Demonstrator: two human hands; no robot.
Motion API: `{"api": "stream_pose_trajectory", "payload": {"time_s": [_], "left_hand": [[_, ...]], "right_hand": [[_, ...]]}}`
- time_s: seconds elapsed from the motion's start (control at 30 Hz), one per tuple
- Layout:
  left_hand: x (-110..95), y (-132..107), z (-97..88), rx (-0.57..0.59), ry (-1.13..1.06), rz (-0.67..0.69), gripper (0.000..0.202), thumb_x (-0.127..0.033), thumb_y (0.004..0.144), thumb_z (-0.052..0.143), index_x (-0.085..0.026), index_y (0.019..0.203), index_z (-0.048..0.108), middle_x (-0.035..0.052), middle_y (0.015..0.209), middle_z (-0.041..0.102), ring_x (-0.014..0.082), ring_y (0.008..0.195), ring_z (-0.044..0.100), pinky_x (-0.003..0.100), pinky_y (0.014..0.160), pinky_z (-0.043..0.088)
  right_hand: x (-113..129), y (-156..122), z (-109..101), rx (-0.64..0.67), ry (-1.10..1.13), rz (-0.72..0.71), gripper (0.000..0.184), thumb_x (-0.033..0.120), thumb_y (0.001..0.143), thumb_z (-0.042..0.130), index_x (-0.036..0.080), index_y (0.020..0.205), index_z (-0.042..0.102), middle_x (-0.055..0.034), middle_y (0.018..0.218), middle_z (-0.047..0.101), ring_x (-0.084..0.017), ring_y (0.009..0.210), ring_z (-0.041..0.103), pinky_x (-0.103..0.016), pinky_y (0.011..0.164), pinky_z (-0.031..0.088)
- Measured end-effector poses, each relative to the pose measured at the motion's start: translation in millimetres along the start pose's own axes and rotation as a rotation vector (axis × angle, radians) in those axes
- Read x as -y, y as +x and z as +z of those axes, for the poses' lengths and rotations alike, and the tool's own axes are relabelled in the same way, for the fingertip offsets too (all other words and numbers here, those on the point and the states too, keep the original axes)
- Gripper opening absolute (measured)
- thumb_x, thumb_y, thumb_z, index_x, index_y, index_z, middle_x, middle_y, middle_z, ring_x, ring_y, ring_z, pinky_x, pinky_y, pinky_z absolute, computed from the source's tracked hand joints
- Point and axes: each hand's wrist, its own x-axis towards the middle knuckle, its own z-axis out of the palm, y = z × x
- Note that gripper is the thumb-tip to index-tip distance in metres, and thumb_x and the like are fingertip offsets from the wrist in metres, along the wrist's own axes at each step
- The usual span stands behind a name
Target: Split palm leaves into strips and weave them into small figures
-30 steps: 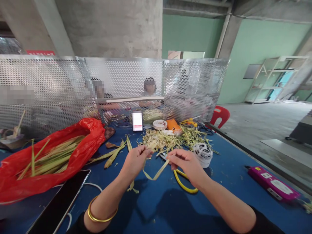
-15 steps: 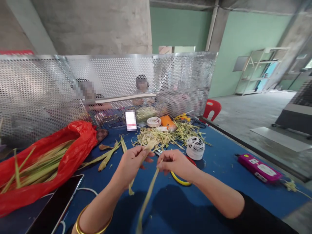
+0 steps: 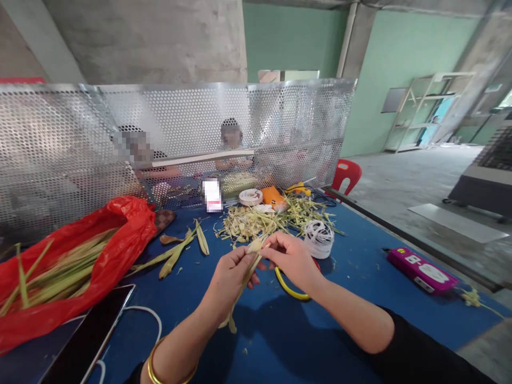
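My left hand and my right hand meet over the blue table, both pinched on one pale green leaf strip. The strip's top end sits between the fingertips of both hands, and its lower end hangs down past my left palm toward the table. A gold bangle circles my left wrist. Just behind my right hand lie yellow-handled scissors and a spool of white string.
A red plastic bag of long green leaves lies at left, beside a dark tablet with a white cable. A heap of leaf trimmings, tape rolls and a purple power strip lie further off. Behind a perforated metal screen sit other people.
My hands have closed together on the top of the strip. The strip, bowed between them a second ago, now hangs down from my left hand. The view shifted slightly.
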Motion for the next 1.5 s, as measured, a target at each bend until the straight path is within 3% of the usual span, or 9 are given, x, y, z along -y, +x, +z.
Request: {"api": "stream_pose_trajectory", "payload": {"time_s": [0.2, 0.4, 0.57, 0.67, 0.8, 0.9, 1.07, 1.23, 1.5], "left_hand": [[1, -2, -0.6, 0.055, 0.018, -0.028, 0.028, -0.043, 0.083, 0.052, -0.017, 0.074, 0.055, -0.0037, 0.060, 0.054, 0.0060, 0.044, 0.039, 0.018, 0.043, 0.029], [2, -1, -1.1, 0.082, 0.104, -0.009, 0.033, -0.046, 0.086, 0.046, -0.017, 0.071, 0.054, -0.0058, 0.054, 0.045, 0.0067, 0.044, 0.031, 0.020, 0.044, 0.023], [8, 4, -5.3, 0.056, 0.189, 0.052, 0.031, -0.042, 0.085, 0.050, -0.016, 0.068, 0.054, -0.0057, 0.054, 0.042, 0.0072, 0.048, 0.031, 0.020, 0.047, 0.024], [8, 7, -9.0, -0.001, 0.114, 0.010, 0.029, -0.043, 0.083, 0.051, -0.015, 0.073, 0.056, -0.0068, 0.053, 0.039, 0.0060, 0.046, 0.027, 0.020, 0.045, 0.020], [5, 11, -15.0, -0.039, -0.013, -0.102, 0.029, -0.044, 0.082, 0.052, -0.015, 0.080, 0.057, -0.0071, 0.054, 0.041, 0.0037, 0.040, 0.021, 0.020, 0.041, 0.013], [3, 11, -18.3, -0.030, -0.075, -0.135, 0.029, -0.043, 0.082, 0.052, -0.015, 0.083, 0.057, -0.0069, 0.056, 0.042, 0.0023, 0.039, 0.019, 0.020, 0.040, 0.011], [2, 12, -19.3, -0.036, -0.103, -0.141, 0.026, -0.038, 0.083, 0.052, -0.014, 0.085, 0.058, -0.0070, 0.055, 0.042, 0.0018, 0.038, 0.020, 0.020, 0.040, 0.011], [3, 14, -19.8, -0.052, -0.133, -0.139, 0.021, -0.034, 0.083, 0.052, -0.014, 0.085, 0.058, -0.0069, 0.055, 0.043, 0.0014, 0.037, 0.019, 0.020, 0.040, 0.010], [7, 16, -23.4, -0.046, -0.154, -0.119, 0.028, -0.042, 0.083, 0.053, -0.015, 0.086, 0.058, -0.0064, 0.057, 0.044, 0.0014, 0.038, 0.020, 0.020, 0.041, 0.011]], "right_hand": [[-1, 1, 0, 0.014, 0.088, 0.037, 0.025, 0.025, 0.072, 0.066, 0.019, 0.094, 0.055, 0.0078, 0.058, 0.055, -0.010, 0.045, 0.054, -0.022, 0.047, 0.044], [-3, 0, 2, 0.006, 0.032, 0.006, 0.012, 0.027, 0.072, 0.066, 0.018, 0.071, 0.057, 0.0056, 0.055, 0.056, -0.010, 0.045, 0.055, -0.021, 0.046, 0.043], [1, 1, -2, 0.070, -0.002, 0.028, 0.015, 0.032, 0.075, 0.062, 0.018, 0.078, 0.056, 0.0029, 0.063, 0.063, -0.011, 0.045, 0.057, -0.023, 0.048, 0.045], [7, 4, -18, 0.178, -0.283, 0.004, 0.024, 0.031, 0.078, 0.060, 0.019, 0.098, 0.054, 0.0014, 0.070, 0.065, -0.014, 0.054, 0.061, -0.026, 0.055, 0.045], [0, -1, -40, 0.361, -1.077, -0.106, 0.024, 0.023, 0.071, 0.063, 0.017, 0.094, 0.059, -0.0076, 0.084, 0.066, -0.024, 0.076, 0.063, -0.030, 0.062, 0.040], [-14, -8, -42, 0.466, -1.316, -0.041, 0.042, 0.013, 0.067, 0.057, 0.012, 0.109, 0.056, -0.0145, 0.098, 0.063, -0.027, 0.082, 0.063, -0.031, 0.062, 0.039], [-28, -11, -33, 0.474, -1.416, -0.025, 0.040, 0.009, 0.066, 0.051, 0.010, 0.106, 0.056, -0.0157, 0.098, 0.061, -0.029, 0.086, 0.061, -0.033, 0.064, 0.039], [-31, -5, -38, 0.406, -1.427, -0.042, 0.056, 0.013, 0.062, 0.054, 0.011, 0.118, 0.051, -0.0159, 0.100, 0.058, -0.030, 0.090, 0.058, -0.032, 0.065, 0.039], [-38, -1, -40, 0.402, -1.392, 0.017, 0.071, 0.012, 0.059, 0.056, 0.014, 0.128, 0.047, -0.0173, 0.101, 0.057, -0.027, 0.080, 0.062, -0.030, 0.061, 0.037]]}}
